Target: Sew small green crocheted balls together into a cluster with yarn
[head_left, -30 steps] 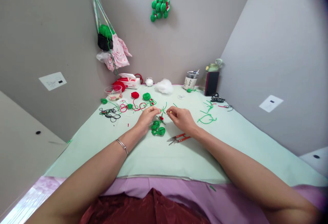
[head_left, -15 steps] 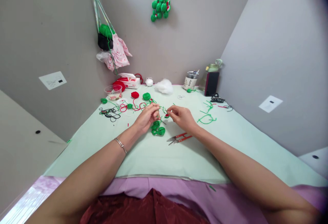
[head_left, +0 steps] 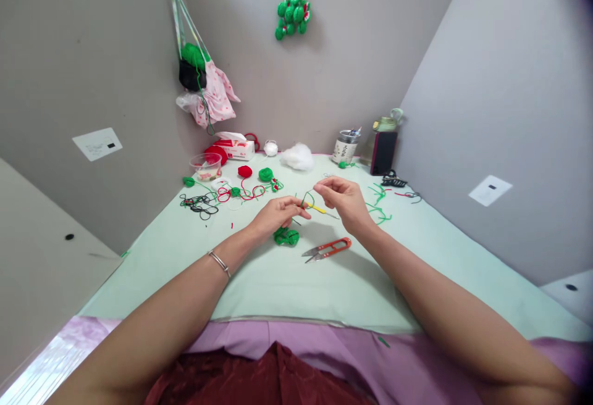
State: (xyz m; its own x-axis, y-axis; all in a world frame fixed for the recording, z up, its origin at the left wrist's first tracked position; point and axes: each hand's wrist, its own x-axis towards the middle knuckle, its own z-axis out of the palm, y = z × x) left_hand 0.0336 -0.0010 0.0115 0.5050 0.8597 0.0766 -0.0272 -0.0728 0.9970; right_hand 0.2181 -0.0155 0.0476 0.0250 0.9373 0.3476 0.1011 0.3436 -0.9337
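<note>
My left hand (head_left: 280, 212) is closed, its thumb and fingers pinching green yarn (head_left: 304, 200) that rises in a small loop. A bit of red shows at those fingertips; most of what sits in the palm is hidden. Across from it, my right hand (head_left: 343, 202) is pinched near the loop on something thin and pale, too fine to name. Beneath the hands a yellow-handled crochet hook (head_left: 317, 208) lies on the table. Green crocheted pieces (head_left: 288, 237) rest just below my left hand. Orange-handled thread snips (head_left: 330, 248) lie nearer me.
Red yarn (head_left: 244, 171), a green yarn ball (head_left: 265, 174) and tangled black cord (head_left: 200, 205) lie left. White stuffing (head_left: 297, 157), a pen tin (head_left: 345, 147), a phone (head_left: 383, 153) and a bottle (head_left: 385, 123) line the back. Green yarn scraps (head_left: 380, 212) lie right.
My right hand has moved slightly up and right, and my left hand a little right and down. The red-and-green bit by my right fingertips no longer shows there; the yellow hook has come into view.
</note>
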